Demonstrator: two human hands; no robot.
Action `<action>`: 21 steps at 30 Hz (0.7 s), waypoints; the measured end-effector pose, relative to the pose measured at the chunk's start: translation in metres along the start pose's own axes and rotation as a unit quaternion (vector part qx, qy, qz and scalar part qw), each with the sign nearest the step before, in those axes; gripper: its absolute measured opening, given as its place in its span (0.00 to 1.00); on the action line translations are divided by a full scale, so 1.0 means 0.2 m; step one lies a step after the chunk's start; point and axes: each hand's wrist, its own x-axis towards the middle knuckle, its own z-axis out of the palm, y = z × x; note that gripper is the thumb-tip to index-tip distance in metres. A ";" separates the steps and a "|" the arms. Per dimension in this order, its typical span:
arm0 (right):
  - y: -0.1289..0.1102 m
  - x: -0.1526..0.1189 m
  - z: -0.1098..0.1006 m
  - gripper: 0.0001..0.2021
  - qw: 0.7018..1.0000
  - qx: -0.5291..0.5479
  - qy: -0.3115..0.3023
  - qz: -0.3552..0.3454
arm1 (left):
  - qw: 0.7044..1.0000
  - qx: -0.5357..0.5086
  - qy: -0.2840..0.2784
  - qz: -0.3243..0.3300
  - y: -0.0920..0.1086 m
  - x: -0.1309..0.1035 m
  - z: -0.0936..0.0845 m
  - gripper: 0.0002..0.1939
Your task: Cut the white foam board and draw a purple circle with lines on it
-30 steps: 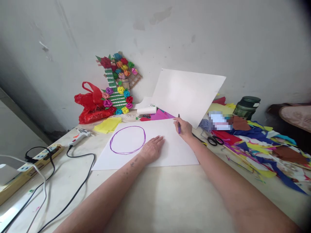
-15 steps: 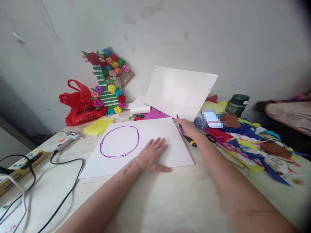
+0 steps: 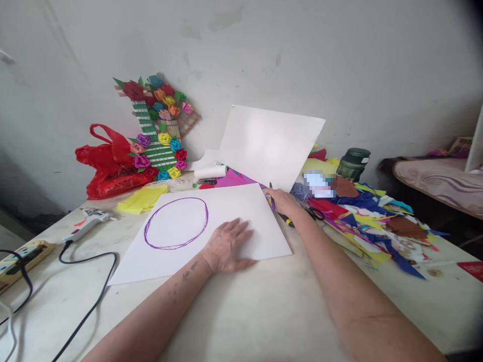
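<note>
A white board (image 3: 130,259) lies flat on the table with a purple hand-drawn circle (image 3: 207,216) on its left part. My left hand (image 3: 228,245) rests on the board right of the circle, fingers spread and holding nothing. At the board's far right edge, my right hand (image 3: 283,201) is closed round a purple marker (image 3: 272,201), its dark tip pointing up and away. Beside that hand, a black-and-yellow tool (image 3: 287,221) lies partly hidden. Behind the hands, a second white board (image 3: 269,143) leans back towards the wall.
Coloured paper and felt scraps (image 3: 377,221), black-handled scissors (image 3: 317,213) and a dark green jar (image 3: 353,163) are on the right. On the left are yellow sheets (image 3: 141,199), a red plastic bag (image 3: 109,168), a flower-covered craft model (image 3: 160,136) and a power strip (image 3: 26,261) with cords.
The whole view has shifted slightly, so things appear further left. My left hand stays flat on the board, and my right hand still holds the marker at the board's far right edge.
</note>
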 end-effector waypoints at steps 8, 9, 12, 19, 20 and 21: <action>-0.05 0.06 0.05 0.16 1.000 0.009 -0.017 0.017 | 1.000 -0.004 0.017 0.010 -0.01 0.01 0.01 0.36; -0.05 0.07 0.05 0.16 0.999 0.010 -0.017 0.028 | 1.000 -0.003 0.019 0.012 -0.01 0.02 0.01 0.36; -0.05 0.08 0.05 0.14 0.999 0.009 -0.014 0.052 | 1.000 -0.006 0.022 0.016 -0.01 0.02 0.01 0.36; -0.04 0.07 0.03 0.16 0.997 -0.059 -0.032 0.046 | 0.999 -0.015 0.033 0.015 -0.01 0.04 0.02 0.35; -0.04 0.07 0.03 0.16 0.996 -0.067 -0.031 0.041 | 0.999 -0.014 0.033 0.014 -0.02 0.04 0.02 0.35; -0.04 0.06 0.03 0.16 0.996 -0.073 -0.027 0.039 | 0.999 -0.014 0.032 0.014 -0.02 0.04 0.02 0.35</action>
